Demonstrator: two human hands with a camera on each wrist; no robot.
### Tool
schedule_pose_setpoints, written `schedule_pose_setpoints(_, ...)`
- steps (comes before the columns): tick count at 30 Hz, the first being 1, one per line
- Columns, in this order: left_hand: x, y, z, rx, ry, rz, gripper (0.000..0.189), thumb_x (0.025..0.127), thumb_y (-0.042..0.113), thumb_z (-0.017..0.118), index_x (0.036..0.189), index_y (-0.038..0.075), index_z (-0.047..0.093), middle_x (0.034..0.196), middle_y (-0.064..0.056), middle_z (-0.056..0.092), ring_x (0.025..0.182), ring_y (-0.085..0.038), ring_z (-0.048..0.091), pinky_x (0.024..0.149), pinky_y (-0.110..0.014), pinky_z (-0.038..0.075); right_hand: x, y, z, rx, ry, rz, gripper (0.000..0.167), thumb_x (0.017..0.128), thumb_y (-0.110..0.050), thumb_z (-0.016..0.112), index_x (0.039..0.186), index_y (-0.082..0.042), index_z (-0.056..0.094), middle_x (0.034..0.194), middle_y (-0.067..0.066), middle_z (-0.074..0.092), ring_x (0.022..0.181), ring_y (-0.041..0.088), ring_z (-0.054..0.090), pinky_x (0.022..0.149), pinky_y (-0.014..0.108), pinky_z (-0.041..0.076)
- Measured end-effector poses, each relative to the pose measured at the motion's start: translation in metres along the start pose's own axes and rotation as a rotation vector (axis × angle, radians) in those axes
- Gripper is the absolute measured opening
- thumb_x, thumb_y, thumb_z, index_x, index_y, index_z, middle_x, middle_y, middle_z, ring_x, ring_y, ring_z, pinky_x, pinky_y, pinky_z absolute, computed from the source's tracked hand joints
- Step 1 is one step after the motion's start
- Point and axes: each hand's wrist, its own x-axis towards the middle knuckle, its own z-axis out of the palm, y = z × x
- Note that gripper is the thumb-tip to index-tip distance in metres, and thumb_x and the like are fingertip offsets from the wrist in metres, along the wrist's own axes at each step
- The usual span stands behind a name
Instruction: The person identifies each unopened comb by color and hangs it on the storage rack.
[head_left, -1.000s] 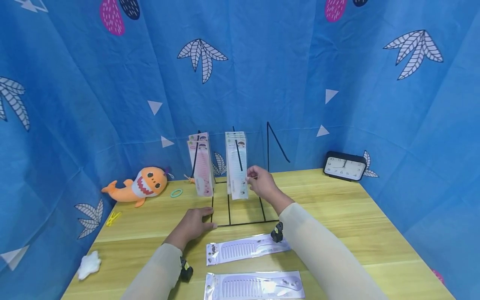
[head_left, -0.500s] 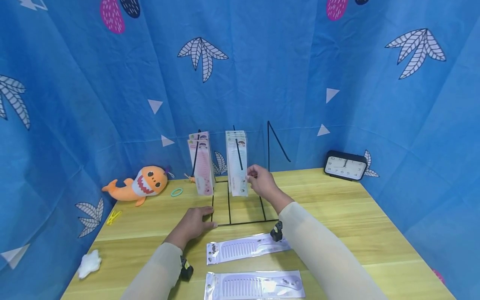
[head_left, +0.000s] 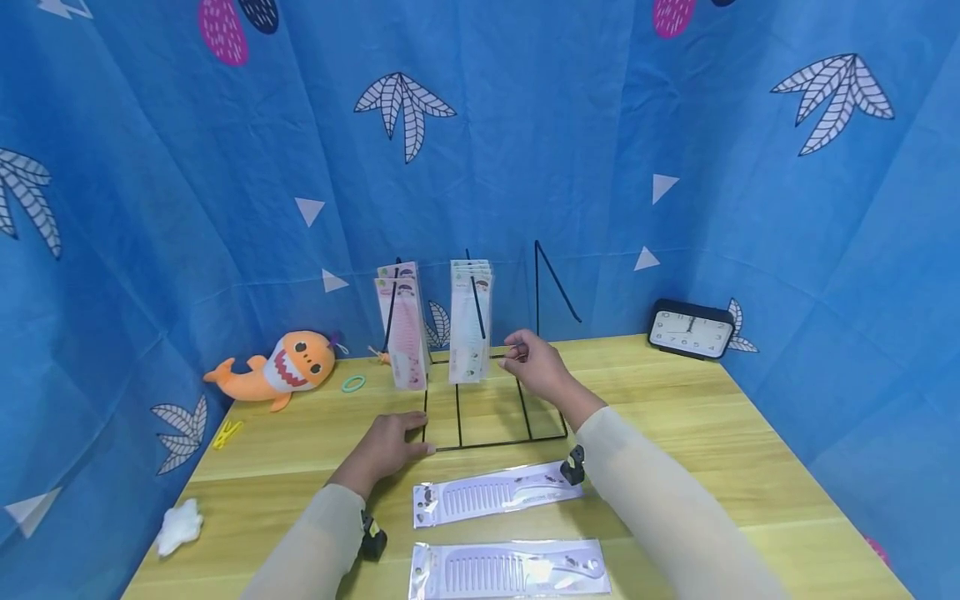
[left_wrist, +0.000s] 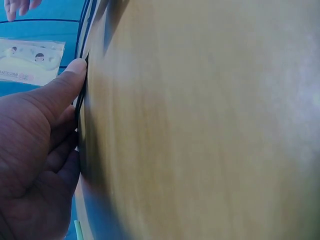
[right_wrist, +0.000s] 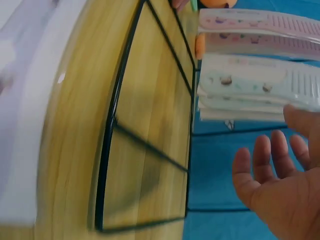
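Note:
My left hand [head_left: 386,450] holds the front left corner of a black wire display rack [head_left: 491,444], its thumb and fingers at the base wire; in the left wrist view the left thumb [left_wrist: 60,90] lies against that wire. My right hand [head_left: 542,367] is just right of the middle hook's packaged green combs [head_left: 470,333], apart from them, fingers loosely bent and holding nothing. In the right wrist view the right hand [right_wrist: 285,175] is beside the green comb packs [right_wrist: 250,85]. Packaged pink combs [head_left: 403,333] hang on the left hook. The right hook [head_left: 557,279] is bare.
Two packaged purple combs [head_left: 495,493] lie on the table before the rack. To the left are an orange shark plush [head_left: 288,371], a green ring [head_left: 353,383], a yellow clip [head_left: 227,434] and a white star-like piece [head_left: 179,527]. A black clock [head_left: 691,330] stands back right.
My right hand has let go of the front green comb pack and drawn back slightly to the right. The green packs have settled back on their hook. My left hand stays at the rack corner.

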Motion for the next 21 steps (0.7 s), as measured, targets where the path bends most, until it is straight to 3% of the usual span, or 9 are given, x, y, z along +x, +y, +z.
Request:
schedule_pose_setpoints(5,0.000,0.000,-0.001,-0.001,-0.001,-0.001,0.062,0.097,0.034,0.085,0.151,0.010,0.066,0.165,-0.009,0.056,0.158,-0.039,0.046,0.132,-0.058,0.038,-0.021,0.009,-0.021,-0.086,-0.134,-0.100,0.043,0.103,-0.025,0.079,0.141,-0.014,0.063,0.124,0.008,0.071,0.116,0.026,0.068,0.096,0.044,0.062)
schedule_pose_setpoints(11,0.000,-0.001,0.000,0.015,-0.005,0.011,0.063,0.097,0.035,0.085,0.151,0.010,0.066,0.164,-0.010,0.057,0.156,-0.039,0.048,0.131,-0.057,0.039,-0.070,0.012,-0.038,-0.152,-0.342,-0.199,0.046,0.095,-0.026,0.088,0.135,-0.016,0.067,0.123,0.009,0.071,0.117,0.024,0.068,0.101,0.045,0.064)
schedule_pose_setpoints(15,-0.001,0.000,-0.001,0.009,-0.004,0.012,0.063,0.097,0.035,0.084,0.151,0.009,0.065,0.164,-0.011,0.057,0.156,-0.039,0.048,0.132,-0.057,0.038,-0.104,0.012,-0.039,-0.187,-0.466,-0.287,0.047,0.091,-0.026,0.092,0.132,-0.020,0.069,0.118,-0.003,0.071,0.114,0.019,0.068,0.102,0.047,0.063)
schedule_pose_setpoints(21,-0.002,0.002,-0.001,-0.008,0.000,0.002,0.062,0.097,0.032,0.085,0.151,0.009,0.065,0.164,-0.012,0.057,0.156,-0.040,0.047,0.131,-0.058,0.038,-0.144,0.015,-0.027,-0.235,-0.599,-0.357,0.055,0.086,-0.028,0.096,0.134,-0.026,0.070,0.124,-0.007,0.074,0.115,0.010,0.067,0.104,0.041,0.062)
